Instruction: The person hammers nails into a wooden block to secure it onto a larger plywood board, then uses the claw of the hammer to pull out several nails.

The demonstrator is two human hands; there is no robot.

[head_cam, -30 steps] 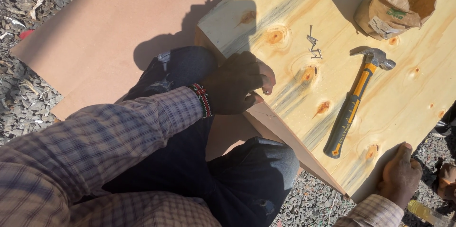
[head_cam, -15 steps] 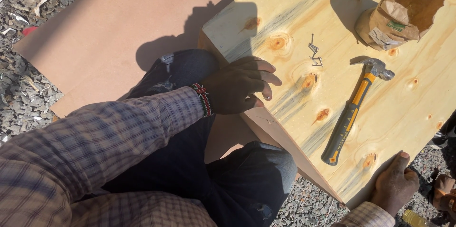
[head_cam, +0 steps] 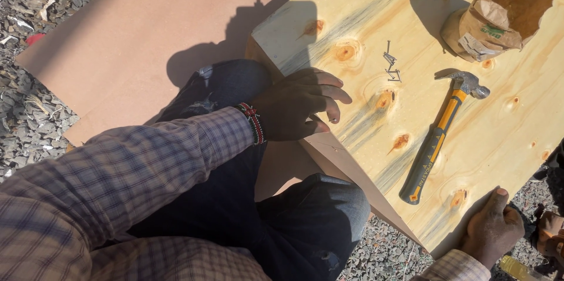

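A pale wooden board (head_cam: 487,140) with dark knots lies across the person's knees, one long edge toward the body. The left hand (head_cam: 296,104) rests on that near edge, fingers loosely curled and a little spread over the rim, pressing on the wood and gripping nothing else; a beaded band sits at its wrist. The right hand (head_cam: 492,228) clasps the board's lower corner, thumb lying on the top face and the fingers wrapped under the edge, out of sight.

On the board, well apart from both hands, lies a hammer (head_cam: 437,137) with a yellow and black handle, its metal head pointing toward the far side. Just beside the head is a small loose cluster of nails (head_cam: 390,64). Farther off, near the top corner, stands a crumpled brown paper bag (head_cam: 499,13) with its mouth open (the inside is in shadow, so what it holds cannot be told).

A large sheet of brown cardboard (head_cam: 147,28) lies on the gravel (head_cam: 29,110) beyond the knees.
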